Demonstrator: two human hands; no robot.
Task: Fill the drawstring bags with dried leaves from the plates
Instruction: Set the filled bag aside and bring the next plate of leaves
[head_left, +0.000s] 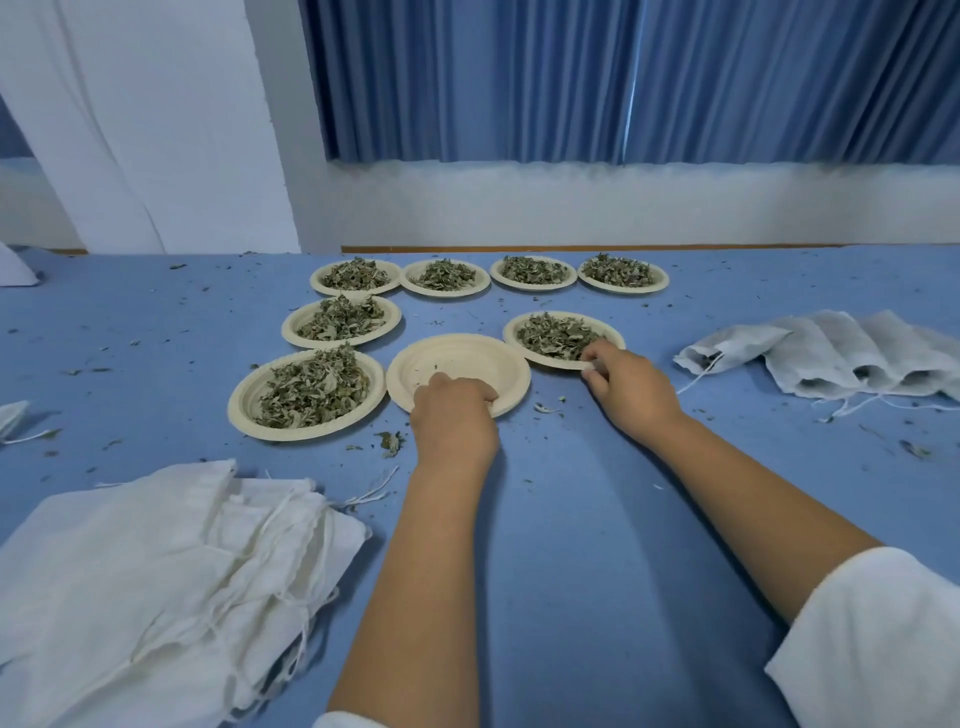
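Blue table (571, 519), seven leafy plates (244, 405), right hand (628, 395) pinching one; left hand (454, 421) gripping lone empty plate (457, 364)

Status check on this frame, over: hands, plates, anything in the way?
Left grip holds empty plate by near rim. Right grip pinches rim of full leaf plate. Empty bags near left, untouched. Only loose leaf bits between.

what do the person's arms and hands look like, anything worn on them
Both hands, left hand and right hand, are bare: no gloves, and no rings or watch show. The forearms are uncovered. A loose white sleeve ends near the right elbow, and a sliver of white left sleeve shows at the bottom edge.
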